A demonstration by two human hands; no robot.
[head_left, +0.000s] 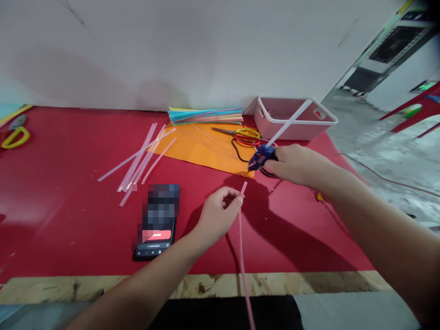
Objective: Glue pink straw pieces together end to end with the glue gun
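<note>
My left hand (222,208) pinches a long, thin pink stem (242,270) close to its upper end, between thumb and forefinger. The stem hangs down past the table's front edge; I cannot tell if it is a straw or a pipe cleaner. Wrapped round a dark blue glue gun (260,156), my right hand (299,162) holds it above the edge of an orange sheet (195,145). A whitish glue stick (290,121) juts up from the gun's back. The nozzle points down and left, apart from the stem's tip.
A pink basket (292,130), yellow-and-red handled scissors (244,134) and a bundle of pastel stems (206,116) stand along the back. Several translucent sticks (137,162) and a phone (156,224) lie left. Cutters (17,133) lie far left on the red tabletop (75,220).
</note>
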